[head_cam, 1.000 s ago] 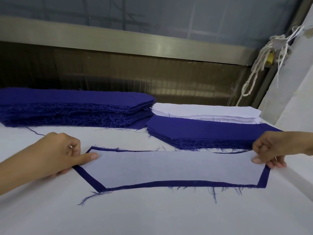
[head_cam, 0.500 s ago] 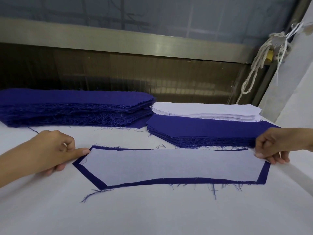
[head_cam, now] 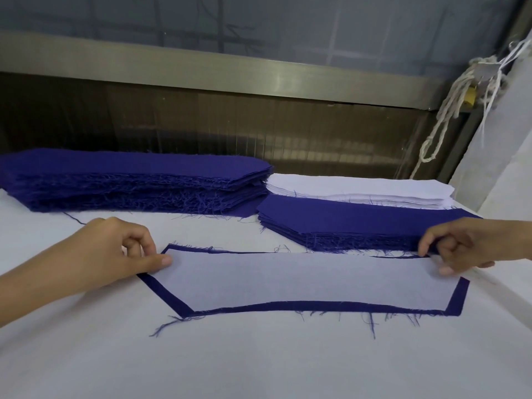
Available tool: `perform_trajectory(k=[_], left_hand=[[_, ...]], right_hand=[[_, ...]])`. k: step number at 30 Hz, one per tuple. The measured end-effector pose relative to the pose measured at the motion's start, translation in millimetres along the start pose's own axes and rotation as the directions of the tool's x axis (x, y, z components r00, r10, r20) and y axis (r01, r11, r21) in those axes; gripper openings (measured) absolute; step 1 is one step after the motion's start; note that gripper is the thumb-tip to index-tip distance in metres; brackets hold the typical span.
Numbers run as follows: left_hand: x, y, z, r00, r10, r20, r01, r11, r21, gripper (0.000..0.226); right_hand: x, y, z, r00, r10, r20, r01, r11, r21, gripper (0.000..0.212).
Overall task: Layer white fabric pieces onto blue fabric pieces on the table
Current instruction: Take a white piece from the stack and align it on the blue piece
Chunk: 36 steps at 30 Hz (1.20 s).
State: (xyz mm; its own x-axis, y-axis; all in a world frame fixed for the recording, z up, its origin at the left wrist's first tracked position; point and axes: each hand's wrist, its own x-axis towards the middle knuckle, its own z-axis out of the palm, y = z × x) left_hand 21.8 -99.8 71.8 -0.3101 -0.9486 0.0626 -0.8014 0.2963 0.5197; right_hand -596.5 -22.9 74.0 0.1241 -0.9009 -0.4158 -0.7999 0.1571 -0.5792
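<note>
A long white fabric piece [head_cam: 302, 280] lies on a slightly larger blue fabric piece [head_cam: 322, 306] in the middle of the table; blue shows as a border along the near edge and both ends. My left hand [head_cam: 115, 254] pinches the white piece's left end between thumb and fingers. My right hand [head_cam: 460, 244] grips its right end. Behind, a thick stack of blue pieces [head_cam: 129, 180] sits at the left. A lower blue stack [head_cam: 359, 223] and a white stack [head_cam: 354, 191] sit at the right.
The white-covered table [head_cam: 259, 364] stretches toward me. A dark panel and a metal rail [head_cam: 230, 70] run behind the stacks. Knotted white cords [head_cam: 449, 110] hang at the upper right beside a white wall [head_cam: 506, 156]. Loose blue threads fringe the near edge.
Both hands have shifted slightly and now pinch the white piece's ends. The white piece has slid toward the far edge, so less blue shows there.
</note>
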Motion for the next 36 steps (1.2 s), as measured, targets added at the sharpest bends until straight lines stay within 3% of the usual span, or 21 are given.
perform_trajectory(k=[9,19,28,36], left_hand=[[0,-5,2,0.996,-0.092,-0.005,0.092,0.996,0.005,0.041],[0,-14,7,0.996,0.031,-0.085,-0.024,0.996,0.081,0.046],[2,-19,9,0.996,-0.047,-0.082,0.055,0.994,0.096,0.049],[-1,-11,13,0.998,0.009,-0.069,-0.003,0.996,0.089,0.014]], right_hand=[[-1,-1,3,0.997,-0.014,0.082,0.015,1.000,-0.018,0.059],[2,4,2,0.995,0.002,0.101,-0.002,1.000,-0.007,0.062],[4,12,2,0.998,0.011,0.067,-0.011,1.000,-0.011,0.064],[1,3,3,0.995,0.020,0.095,-0.021,1.000,0.014,0.065]])
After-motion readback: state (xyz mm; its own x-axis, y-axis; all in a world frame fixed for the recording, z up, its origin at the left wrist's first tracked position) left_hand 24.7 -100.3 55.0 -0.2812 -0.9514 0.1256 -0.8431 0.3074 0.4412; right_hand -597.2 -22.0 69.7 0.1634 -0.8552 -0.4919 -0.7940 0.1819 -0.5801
